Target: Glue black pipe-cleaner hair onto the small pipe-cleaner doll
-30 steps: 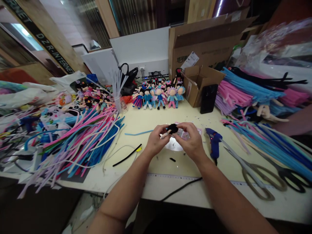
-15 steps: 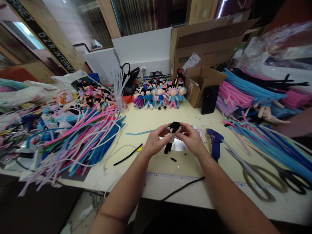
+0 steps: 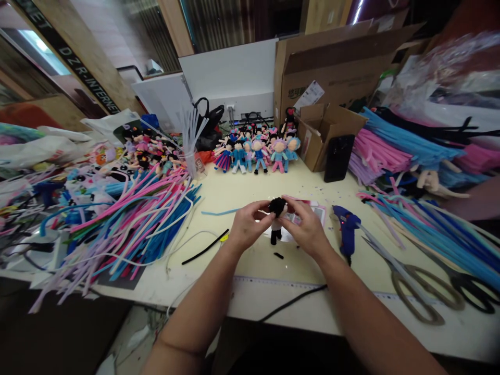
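Note:
A small pipe-cleaner doll with black hair, a pale body and black legs is held upright above the middle of the table. My left hand pinches it from the left, near its head. From the right, my right hand grips it with thumb and fingers at the head and upper body. Parts of the doll are hidden behind my fingers. Below it on the table lies a short black scrap. A black pipe cleaner rests left of my left hand, and a blue one lies behind that hand.
A blue glue gun and large scissors lie to the right. Bundles of coloured pipe cleaners spread on the left, with more at the right. Finished dolls stand at the back beside cardboard boxes and a black phone.
The doll has been turned between my hands, so more of its black hair faces me and its legs hang straighter. Both hands keep their hold in nearly the same place.

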`<act>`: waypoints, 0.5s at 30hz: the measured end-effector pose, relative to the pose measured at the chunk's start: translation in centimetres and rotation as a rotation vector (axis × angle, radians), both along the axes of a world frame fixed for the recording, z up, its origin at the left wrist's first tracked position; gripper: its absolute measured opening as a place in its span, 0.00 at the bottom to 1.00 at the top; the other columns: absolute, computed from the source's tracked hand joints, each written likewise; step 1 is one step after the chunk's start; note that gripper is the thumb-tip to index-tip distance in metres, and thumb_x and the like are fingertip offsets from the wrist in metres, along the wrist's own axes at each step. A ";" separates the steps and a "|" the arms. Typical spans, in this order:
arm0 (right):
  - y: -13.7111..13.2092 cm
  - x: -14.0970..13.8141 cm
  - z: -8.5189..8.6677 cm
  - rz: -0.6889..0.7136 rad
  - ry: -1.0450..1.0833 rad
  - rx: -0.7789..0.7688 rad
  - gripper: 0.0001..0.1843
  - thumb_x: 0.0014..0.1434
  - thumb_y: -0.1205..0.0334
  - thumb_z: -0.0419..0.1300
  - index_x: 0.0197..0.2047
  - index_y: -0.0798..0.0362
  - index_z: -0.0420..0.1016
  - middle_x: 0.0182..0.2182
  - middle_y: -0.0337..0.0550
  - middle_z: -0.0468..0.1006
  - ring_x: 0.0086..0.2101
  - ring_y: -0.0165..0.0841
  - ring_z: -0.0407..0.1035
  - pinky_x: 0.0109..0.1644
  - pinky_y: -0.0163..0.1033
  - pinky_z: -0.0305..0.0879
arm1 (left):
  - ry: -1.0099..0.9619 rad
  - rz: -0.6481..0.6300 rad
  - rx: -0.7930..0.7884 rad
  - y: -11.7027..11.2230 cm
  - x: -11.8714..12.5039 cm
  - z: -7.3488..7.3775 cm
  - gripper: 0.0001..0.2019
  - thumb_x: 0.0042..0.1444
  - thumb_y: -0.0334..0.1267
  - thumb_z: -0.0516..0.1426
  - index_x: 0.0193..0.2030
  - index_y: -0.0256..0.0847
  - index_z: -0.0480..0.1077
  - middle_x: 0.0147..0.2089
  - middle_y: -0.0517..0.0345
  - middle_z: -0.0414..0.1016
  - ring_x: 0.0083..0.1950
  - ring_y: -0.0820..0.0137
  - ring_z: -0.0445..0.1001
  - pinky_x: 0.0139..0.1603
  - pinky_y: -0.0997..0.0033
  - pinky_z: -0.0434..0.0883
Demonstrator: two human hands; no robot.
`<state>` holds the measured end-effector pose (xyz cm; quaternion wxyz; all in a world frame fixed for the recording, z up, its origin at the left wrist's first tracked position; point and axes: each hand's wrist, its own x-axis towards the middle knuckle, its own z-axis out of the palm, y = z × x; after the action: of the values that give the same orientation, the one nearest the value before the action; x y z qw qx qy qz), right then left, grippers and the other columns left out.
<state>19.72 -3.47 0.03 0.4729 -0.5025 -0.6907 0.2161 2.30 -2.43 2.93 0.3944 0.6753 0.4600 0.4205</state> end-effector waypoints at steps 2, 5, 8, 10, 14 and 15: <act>-0.1 -0.1 0.1 -0.008 -0.033 0.026 0.25 0.58 0.54 0.61 0.59 0.47 0.69 0.47 0.48 0.77 0.46 0.43 0.69 0.52 0.51 0.65 | 0.000 0.006 -0.010 0.0 0.0 0.0 0.16 0.51 0.40 0.62 0.46 0.38 0.75 0.40 0.52 0.80 0.34 0.68 0.78 0.37 0.71 0.74; -0.1 -0.1 0.1 -0.026 -0.085 0.072 0.24 0.59 0.54 0.60 0.58 0.47 0.70 0.46 0.48 0.77 0.45 0.43 0.69 0.52 0.51 0.65 | 0.002 0.017 -0.004 0.1 0.0 -0.2 0.15 0.50 0.38 0.62 0.45 0.38 0.75 0.38 0.53 0.80 0.34 0.67 0.78 0.37 0.71 0.74; -0.2 -0.1 0.2 -0.036 -0.139 0.115 0.24 0.59 0.55 0.60 0.58 0.49 0.70 0.45 0.49 0.78 0.44 0.44 0.70 0.50 0.50 0.65 | 0.019 0.027 0.022 0.2 0.0 -0.3 0.14 0.50 0.37 0.61 0.45 0.37 0.76 0.38 0.53 0.80 0.35 0.68 0.78 0.37 0.72 0.74; -0.2 -0.1 0.2 -0.043 -0.171 0.140 0.23 0.60 0.55 0.60 0.58 0.51 0.70 0.44 0.49 0.78 0.43 0.44 0.70 0.50 0.50 0.65 | 0.031 0.027 0.040 0.2 0.0 -0.3 0.14 0.51 0.37 0.61 0.44 0.37 0.76 0.38 0.53 0.81 0.35 0.69 0.79 0.38 0.72 0.74; -0.2 -0.2 0.0 -0.053 -0.205 0.191 0.22 0.61 0.55 0.58 0.57 0.54 0.70 0.43 0.51 0.78 0.42 0.44 0.70 0.49 0.52 0.65 | 0.062 0.027 0.079 0.2 0.0 -0.3 0.13 0.51 0.35 0.59 0.44 0.37 0.76 0.38 0.55 0.81 0.35 0.70 0.78 0.38 0.74 0.74; -0.2 -0.2 -0.1 -0.054 -0.210 0.200 0.22 0.61 0.55 0.58 0.56 0.55 0.70 0.43 0.51 0.78 0.42 0.44 0.69 0.49 0.52 0.65 | 0.073 0.026 0.088 0.2 0.0 -0.3 0.13 0.51 0.35 0.59 0.44 0.37 0.76 0.38 0.55 0.81 0.35 0.71 0.78 0.38 0.74 0.74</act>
<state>19.54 -3.66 -0.02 0.4516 -0.4910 -0.7407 0.0797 2.32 -2.24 2.60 0.3416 0.7009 0.4638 0.4206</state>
